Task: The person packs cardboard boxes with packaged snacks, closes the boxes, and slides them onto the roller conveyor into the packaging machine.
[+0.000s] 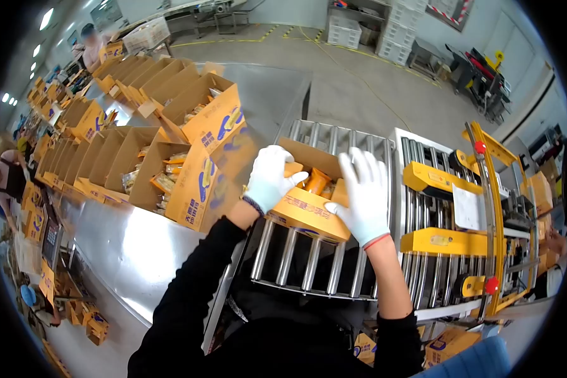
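Note:
An orange printed cardboard box sits on the roller conveyor in front of me, its top partly uncovered. Inside it shows a shiny orange packet. My left hand, in a white glove, rests at the box's left end, thumb stretched away from the fingers over a small flap. Also gloved, my right hand is at the right end with its fingers spread upward and its thumb near the front panel's corner. Beside it, a folded-in flap shows.
Open cartons filled with wrapped packets stand in rows on the steel table to the left. A yellow-railed machine with rollers adjoins the conveyor on the right. A person stands at the far left; others are along the left edge.

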A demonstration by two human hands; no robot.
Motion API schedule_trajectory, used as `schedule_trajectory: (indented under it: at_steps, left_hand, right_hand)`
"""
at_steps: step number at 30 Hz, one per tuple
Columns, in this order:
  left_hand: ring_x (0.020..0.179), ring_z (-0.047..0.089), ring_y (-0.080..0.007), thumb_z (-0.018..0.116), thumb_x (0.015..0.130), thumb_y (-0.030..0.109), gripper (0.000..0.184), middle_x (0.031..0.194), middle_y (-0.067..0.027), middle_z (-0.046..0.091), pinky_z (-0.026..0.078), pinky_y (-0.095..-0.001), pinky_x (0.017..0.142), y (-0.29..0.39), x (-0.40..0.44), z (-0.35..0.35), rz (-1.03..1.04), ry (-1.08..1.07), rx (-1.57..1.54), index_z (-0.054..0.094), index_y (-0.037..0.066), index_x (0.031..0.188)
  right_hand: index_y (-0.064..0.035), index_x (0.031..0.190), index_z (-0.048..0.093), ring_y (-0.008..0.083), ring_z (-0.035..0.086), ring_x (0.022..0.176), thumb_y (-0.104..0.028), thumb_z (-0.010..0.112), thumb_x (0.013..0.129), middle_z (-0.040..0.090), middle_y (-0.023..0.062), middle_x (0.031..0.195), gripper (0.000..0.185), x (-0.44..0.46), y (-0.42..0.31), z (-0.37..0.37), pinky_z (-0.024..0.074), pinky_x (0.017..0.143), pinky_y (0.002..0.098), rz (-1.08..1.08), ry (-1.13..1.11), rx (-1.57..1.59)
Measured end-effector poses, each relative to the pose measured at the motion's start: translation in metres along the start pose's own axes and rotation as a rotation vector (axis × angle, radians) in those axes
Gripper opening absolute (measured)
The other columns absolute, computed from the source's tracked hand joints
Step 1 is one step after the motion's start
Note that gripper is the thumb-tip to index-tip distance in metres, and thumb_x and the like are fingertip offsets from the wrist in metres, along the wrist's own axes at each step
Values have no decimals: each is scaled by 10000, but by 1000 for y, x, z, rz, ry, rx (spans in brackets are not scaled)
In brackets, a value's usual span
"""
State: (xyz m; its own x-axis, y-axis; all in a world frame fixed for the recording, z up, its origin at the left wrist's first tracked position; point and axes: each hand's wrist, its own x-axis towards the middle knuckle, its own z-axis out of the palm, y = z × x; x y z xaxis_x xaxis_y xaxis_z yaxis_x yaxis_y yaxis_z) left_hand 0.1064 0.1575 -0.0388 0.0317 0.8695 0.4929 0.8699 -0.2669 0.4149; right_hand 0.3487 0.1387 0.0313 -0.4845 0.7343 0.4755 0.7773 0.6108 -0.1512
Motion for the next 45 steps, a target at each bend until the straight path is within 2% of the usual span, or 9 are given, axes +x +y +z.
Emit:
schedule_trajectory:
  at_steps: [5, 11, 16, 24, 31, 34, 37, 38, 45]
  left_hand:
    - [1196, 597, -184, 708, 993, 342, 583, 1289, -130, 633, 491, -336, 1036, -37, -35, 15, -585, -241, -1182, 536, -54, 1385]
    - [1088, 663, -237, 680, 987, 255, 471, 1147, -142, 678, 533, -345, 963, 83, -17, 124, -197, 357, -432, 567, -37, 1339]
    - [1021, 694, -307, 647, 992, 374, 586, 1110, -167, 706, 530, -402, 922, 89, -46, 105, -277, -827, -1163, 497, 14, 1429]
    - [803, 682, -385, 715, 835, 214, 338, 814, -171, 706, 532, -470, 814, -69, -119, -152, -543, 98, 671, 594, 15, 1080]
    - [892, 726, -327, 589, 1000, 313, 333, 1082, -197, 711, 567, -426, 850, 8, -73, -147, -564, -399, -489, 665, 25, 1148]
    - [1142, 654, -345, 696, 963, 238, 365, 1235, -213, 672, 520, -406, 974, 0, -72, -144, -244, 302, -60, 639, -7, 1227]
    - [1143, 659, -311, 572, 1036, 288, 327, 1238, -177, 685, 521, -373, 981, -25, -75, -154, -589, -533, -554, 659, 64, 1258]
    - [1019, 682, -315, 515, 1063, 301, 297, 1149, -148, 718, 534, -374, 910, -48, -82, -125, 54, -521, -253, 703, 96, 1168]
    - [1040, 626, -322, 751, 882, 226, 226, 1050, -114, 687, 497, -434, 923, -26, -52, -64, 16, -26, 64, 684, 63, 1023]
  right_hand:
    - [-2, 1477, 461, 354, 434, 1408, -324, 940, 605, 505, 184, 1456, 1046, -72, -15, 26, 244, 1242, 557, 24, -158, 74]
    - [0, 1562, 318, 364, 297, 1513, -331, 944, 594, 382, 183, 1600, 1200, -56, 46, 32, 188, 1270, 527, 170, -213, -182]
    - [8, 1545, 352, 368, 344, 1497, -283, 693, 873, 410, 216, 1574, 808, -63, 94, 29, 181, 1285, 498, 235, -81, -253]
    - [-72, 1162, 701, 361, 487, 1377, -26, 604, 876, 636, 160, 1331, 305, -91, 138, 33, 311, 1207, 499, 213, 76, -282]
    - [-48, 1226, 706, 362, 648, 1194, -131, 769, 836, 709, 160, 1234, 404, -66, -8, 24, 481, 1071, 463, -130, -45, 642]
    - [-19, 1374, 585, 370, 505, 1359, -358, 842, 760, 580, 161, 1434, 748, -47, -59, 5, 345, 1184, 519, -222, -165, 447]
    - [-41, 1401, 581, 320, 507, 1359, -377, 827, 783, 583, 96, 1448, 745, -57, -41, 49, 322, 1195, 546, -354, -236, 262]
    - [-83, 1387, 611, 280, 564, 1303, -351, 806, 818, 654, 62, 1364, 658, -53, -37, 46, 348, 1185, 504, -375, -220, 324]
    - [-114, 1403, 582, 334, 568, 1258, -310, 829, 784, 641, 130, 1279, 695, 10, -38, 22, 349, 1175, 475, -330, -54, 118]
